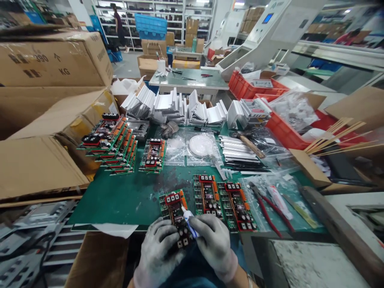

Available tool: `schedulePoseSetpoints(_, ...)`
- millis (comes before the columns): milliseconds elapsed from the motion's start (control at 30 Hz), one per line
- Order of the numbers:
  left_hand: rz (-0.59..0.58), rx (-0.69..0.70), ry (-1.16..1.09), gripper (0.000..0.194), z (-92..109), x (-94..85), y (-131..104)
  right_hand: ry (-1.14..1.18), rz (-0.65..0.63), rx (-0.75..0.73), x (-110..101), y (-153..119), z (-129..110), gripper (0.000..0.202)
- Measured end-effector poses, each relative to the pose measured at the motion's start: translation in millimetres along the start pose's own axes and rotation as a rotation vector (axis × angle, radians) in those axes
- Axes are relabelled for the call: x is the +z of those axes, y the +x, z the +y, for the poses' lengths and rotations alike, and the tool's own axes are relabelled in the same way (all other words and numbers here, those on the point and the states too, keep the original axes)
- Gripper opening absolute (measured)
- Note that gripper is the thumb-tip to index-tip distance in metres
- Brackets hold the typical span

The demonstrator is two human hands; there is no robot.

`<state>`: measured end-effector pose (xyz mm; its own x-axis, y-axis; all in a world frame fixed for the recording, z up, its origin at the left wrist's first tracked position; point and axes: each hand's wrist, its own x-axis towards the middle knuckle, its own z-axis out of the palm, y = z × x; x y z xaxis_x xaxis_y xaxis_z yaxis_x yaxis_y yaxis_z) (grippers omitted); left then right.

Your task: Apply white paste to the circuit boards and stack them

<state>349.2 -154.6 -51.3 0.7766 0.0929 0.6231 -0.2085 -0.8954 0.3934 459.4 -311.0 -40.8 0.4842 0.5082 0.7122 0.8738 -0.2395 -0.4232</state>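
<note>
My left hand, in a grey-white glove, grips the lower left edge of a green circuit board with black, red and orange parts. The board's near end tips over the table's front edge. My right hand, also gloved, is closed around a white and blue glue tube. Its narrow nozzle points at the middle of the board, close to the orange parts; whether it touches, I cannot tell. Just right of the held board lie two similar circuit boards, one beside the other.
Stacked circuit boards stand at left, with a smaller pile alongside. Behind are silver heat sinks and metal strips under a hammer. Red-handled pliers lie at right near a red crate. Cardboard boxes fill the left.
</note>
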Motion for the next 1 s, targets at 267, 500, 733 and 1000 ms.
schedulePoseSetpoints(267, 0.004, 0.008, -0.006, 0.013, -3, 2.3, -4, -0.055, 0.004, -0.081, 9, 2, 3, 0.025)
schedulePoseSetpoints(500, 0.013, -0.022, -0.034, 0.010, -2, 1.5, -2, -0.091, -0.022, -0.048, 10, 4, 1, 0.035)
schedulePoseSetpoints(733, 0.004, -0.009, -0.006, 0.009, 0, 0.2, 2, -0.059, -0.073, 0.038, 9, 4, 3, 0.045)
schedulePoseSetpoints(1000, -0.010, -0.010, 0.001, 0.009, -1, 1.6, 0, 0.261, 0.009, 0.387, -3, 3, -7, 0.016)
